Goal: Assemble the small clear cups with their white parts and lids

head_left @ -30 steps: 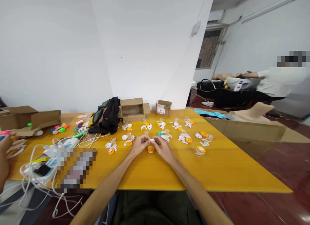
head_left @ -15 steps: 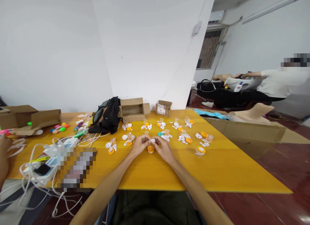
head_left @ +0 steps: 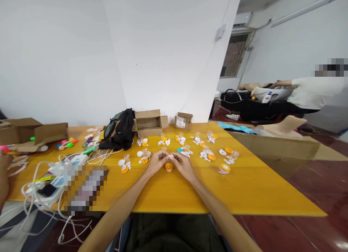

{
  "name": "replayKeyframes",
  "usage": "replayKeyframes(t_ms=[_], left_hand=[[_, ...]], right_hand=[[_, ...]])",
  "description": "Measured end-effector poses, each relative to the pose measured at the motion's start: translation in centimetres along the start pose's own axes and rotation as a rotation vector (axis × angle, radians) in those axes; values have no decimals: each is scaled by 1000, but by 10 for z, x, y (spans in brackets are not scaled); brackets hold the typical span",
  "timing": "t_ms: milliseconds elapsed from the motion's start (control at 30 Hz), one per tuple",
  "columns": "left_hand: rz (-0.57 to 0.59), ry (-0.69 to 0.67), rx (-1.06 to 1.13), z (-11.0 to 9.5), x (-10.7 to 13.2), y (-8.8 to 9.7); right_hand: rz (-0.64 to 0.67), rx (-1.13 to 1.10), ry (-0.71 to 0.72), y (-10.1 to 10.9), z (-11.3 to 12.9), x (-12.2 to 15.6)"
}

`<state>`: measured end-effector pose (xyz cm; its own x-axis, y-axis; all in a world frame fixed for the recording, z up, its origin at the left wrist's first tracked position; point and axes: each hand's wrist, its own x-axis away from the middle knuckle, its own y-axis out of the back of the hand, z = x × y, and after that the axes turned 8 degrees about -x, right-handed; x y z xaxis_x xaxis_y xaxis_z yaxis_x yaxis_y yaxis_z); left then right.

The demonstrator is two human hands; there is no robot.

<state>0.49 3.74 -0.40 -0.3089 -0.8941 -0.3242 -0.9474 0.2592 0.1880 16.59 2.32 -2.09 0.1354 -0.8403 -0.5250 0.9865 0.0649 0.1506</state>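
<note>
My left hand [head_left: 156,163] and my right hand [head_left: 185,164] meet over the middle of the yellow table [head_left: 244,190]. Their fingertips pinch a small white piece [head_left: 170,157] between them. Just below the fingers an orange lid [head_left: 169,167] lies on the table. Around the hands sit several small groups of white pieces, orange lids and little clear cups, such as one group [head_left: 208,156] to the right and another group [head_left: 143,158] to the left.
Two open cardboard boxes [head_left: 148,122] [head_left: 183,120] and a black bag [head_left: 121,132] stand at the back. White cables and a power strip [head_left: 46,179] crowd the left side, with coloured balls [head_left: 66,144]. Another person's hand [head_left: 4,172] shows at far left; a person [head_left: 312,92] stands far right.
Both hands stay pinched on the white piece with barely any shift. The other person's hand at the far left has drawn back toward the frame edge.
</note>
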Motion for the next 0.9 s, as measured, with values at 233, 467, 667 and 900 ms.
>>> replayKeyframes(t_ms=[233,467,667,900], left_hand=[[-4,24,-64,-2,2,0],[-23,4,-103,-1,1,-1],[-35,-2,-158,-1,0,1],[90,10,-333,4,7,9]], right_hand=[[6,2,6,0,2,0],[-15,-13,-5,-2,-1,-2],[-93,-72,-61,-2,-8,-4],[-118,-81,-61,-1,-10,-5]])
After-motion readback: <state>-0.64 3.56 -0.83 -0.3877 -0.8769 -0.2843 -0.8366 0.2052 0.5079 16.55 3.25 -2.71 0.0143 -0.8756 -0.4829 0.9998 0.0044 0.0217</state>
